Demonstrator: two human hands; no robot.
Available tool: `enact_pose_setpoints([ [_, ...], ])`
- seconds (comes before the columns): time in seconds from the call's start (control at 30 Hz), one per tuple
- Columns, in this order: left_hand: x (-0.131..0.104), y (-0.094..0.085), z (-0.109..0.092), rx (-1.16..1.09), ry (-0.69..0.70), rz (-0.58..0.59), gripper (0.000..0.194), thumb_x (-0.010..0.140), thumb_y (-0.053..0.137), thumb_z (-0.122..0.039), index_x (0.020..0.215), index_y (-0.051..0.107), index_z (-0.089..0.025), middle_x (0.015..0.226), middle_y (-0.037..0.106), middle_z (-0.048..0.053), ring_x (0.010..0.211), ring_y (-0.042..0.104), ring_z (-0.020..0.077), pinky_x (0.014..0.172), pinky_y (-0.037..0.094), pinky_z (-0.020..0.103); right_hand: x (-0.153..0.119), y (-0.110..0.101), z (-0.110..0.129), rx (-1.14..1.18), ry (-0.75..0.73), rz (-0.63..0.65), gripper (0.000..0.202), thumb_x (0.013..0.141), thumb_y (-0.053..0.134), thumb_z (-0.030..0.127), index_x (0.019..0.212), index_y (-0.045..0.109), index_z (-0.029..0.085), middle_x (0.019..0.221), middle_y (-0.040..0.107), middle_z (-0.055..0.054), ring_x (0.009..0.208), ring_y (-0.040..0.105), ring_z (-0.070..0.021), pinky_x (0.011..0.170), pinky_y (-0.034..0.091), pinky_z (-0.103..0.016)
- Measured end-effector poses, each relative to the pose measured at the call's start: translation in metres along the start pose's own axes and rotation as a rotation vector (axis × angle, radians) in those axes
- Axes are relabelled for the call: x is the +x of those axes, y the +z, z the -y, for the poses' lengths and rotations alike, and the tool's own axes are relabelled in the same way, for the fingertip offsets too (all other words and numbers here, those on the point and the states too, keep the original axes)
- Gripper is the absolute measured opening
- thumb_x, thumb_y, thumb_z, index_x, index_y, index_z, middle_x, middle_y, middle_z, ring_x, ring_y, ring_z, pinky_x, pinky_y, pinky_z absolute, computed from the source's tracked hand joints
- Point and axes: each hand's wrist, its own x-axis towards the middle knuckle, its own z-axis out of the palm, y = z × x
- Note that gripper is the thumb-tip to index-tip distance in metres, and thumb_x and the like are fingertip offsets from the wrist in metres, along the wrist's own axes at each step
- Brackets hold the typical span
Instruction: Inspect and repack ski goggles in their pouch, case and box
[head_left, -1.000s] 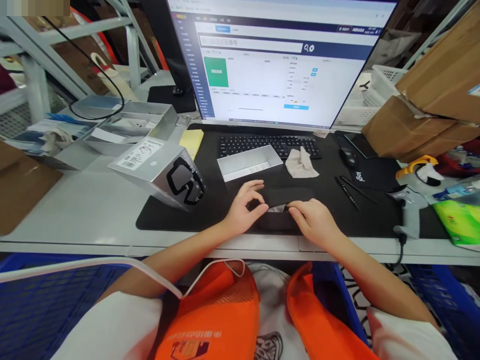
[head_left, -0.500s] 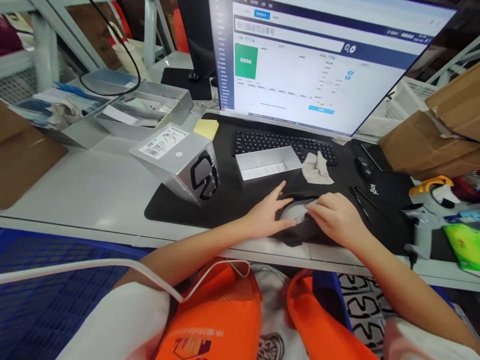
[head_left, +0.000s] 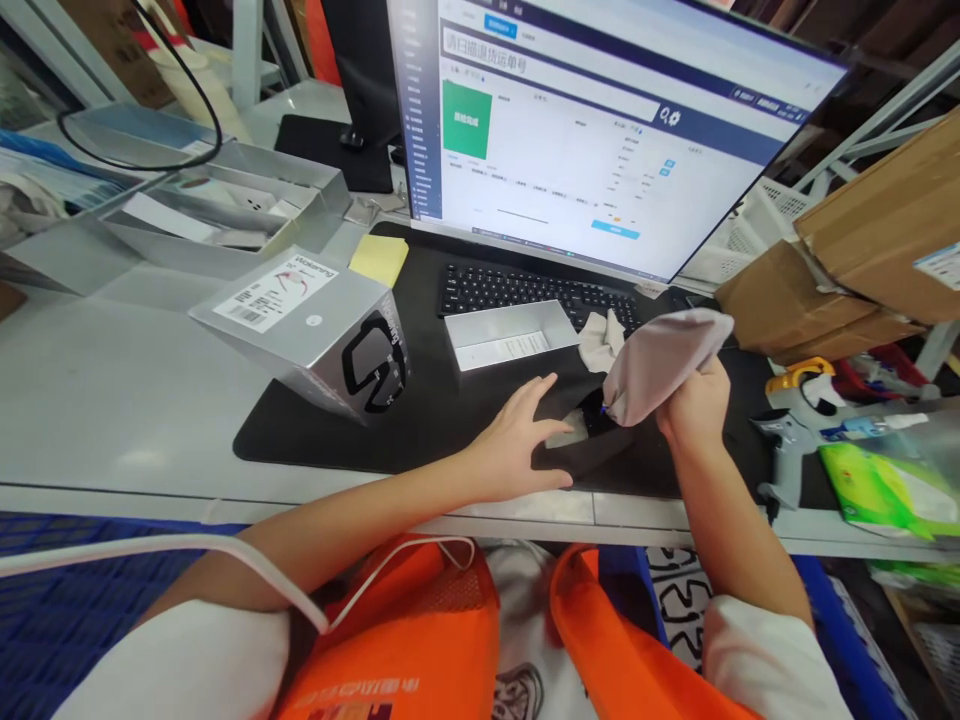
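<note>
A grey fabric pouch (head_left: pixel 664 365) is lifted above the black desk mat (head_left: pixel 300 425), its far end held in the closed fingers of my right hand (head_left: pixel 697 405). Fingers spread, my left hand (head_left: pixel 517 445) hovers low over the mat with nothing gripped. Beside its fingertips lies a small translucent item (head_left: pixel 570 430), partly hidden. An open grey box tray (head_left: pixel 514 340) sits beyond my left hand, and a crumpled beige cloth (head_left: pixel 600 342) rests at that tray's right end.
A grey printed box (head_left: pixel 307 335) stands at left, near yellow notes (head_left: pixel 379 260). Behind are a keyboard (head_left: pixel 517 293) and a monitor (head_left: pixel 555 120). To the right are a scanner (head_left: pixel 786 455), a green packet (head_left: pixel 885 490) and cardboard boxes (head_left: pixel 795 300). A white cable (head_left: pixel 187 543) crosses my left arm.
My right hand has moved up and right, raising the grey pouch off the mat. My left hand is now apart from the pouch. The view has shifted slightly to the right.
</note>
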Motion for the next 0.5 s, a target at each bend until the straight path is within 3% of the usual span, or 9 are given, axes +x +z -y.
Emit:
enact_pose_setpoints([
  [0.1, 0.017, -0.01, -0.007, -0.046, 0.011, -0.09, 0.07, 0.087, 0.096, -0.052, 0.15, 0.075, -0.028, 0.189, 0.036, 0.02, 0.176, 0.031, 0.0497, 0.139, 0.036, 0.076, 0.032, 0.01, 0.017, -0.003, 0.009, 0.024, 0.039, 0.088, 0.081, 0.059, 0.085, 0.062, 0.026, 0.075, 0.06, 0.003, 0.067, 0.058, -0.0171, 0.064, 0.051, -0.031],
  [0.23, 0.061, -0.032, -0.024, -0.064, 0.177, -0.347, 0.094, 0.093, 0.089, -0.059, 0.174, 0.049, -0.03, 0.187, 0.04, 0.018, 0.175, 0.037, 0.0429, 0.143, 0.033, 0.066, 0.06, 0.039, 0.033, -0.008, 0.037, 0.141, 0.037, 0.089, 0.08, 0.058, 0.085, 0.062, 0.026, 0.075, 0.059, 0.002, 0.067, 0.056, -0.0163, 0.063, 0.051, -0.031],
  [0.3, 0.083, -0.043, -0.033, -0.016, 0.292, -0.429, 0.094, 0.091, 0.09, -0.064, 0.171, 0.054, -0.03, 0.188, 0.038, 0.017, 0.174, 0.037, 0.0436, 0.144, 0.032, 0.063, 0.064, 0.059, 0.036, 0.033, 0.047, 0.18, 0.037, 0.088, 0.079, 0.057, 0.089, 0.06, 0.026, 0.077, 0.061, 0.002, 0.068, 0.058, -0.0168, 0.064, 0.053, -0.031],
  [0.37, 0.099, -0.053, -0.042, 0.006, 0.369, -0.478, 0.084, 0.092, 0.088, -0.069, 0.161, 0.065, -0.028, 0.183, 0.046, 0.017, 0.168, 0.046, 0.0422, 0.141, 0.037, 0.06, 0.062, 0.077, 0.038, 0.077, 0.037, 0.224, 0.038, 0.088, 0.078, 0.059, 0.098, 0.058, 0.028, 0.08, 0.063, 0.002, 0.069, 0.062, -0.0179, 0.066, 0.055, -0.032],
  [0.5, 0.112, -0.071, -0.057, -0.08, 0.367, -0.608, 0.068, 0.1, 0.072, -0.079, 0.135, 0.081, -0.022, 0.135, 0.08, 0.015, 0.128, 0.074, 0.0311, 0.118, 0.057, 0.047, 0.045, 0.088, 0.05, 0.08, -0.008, 0.319, 0.042, 0.096, 0.071, 0.063, 0.118, 0.059, 0.03, 0.078, 0.063, 0.005, 0.064, 0.062, -0.0179, 0.061, 0.052, -0.031],
])
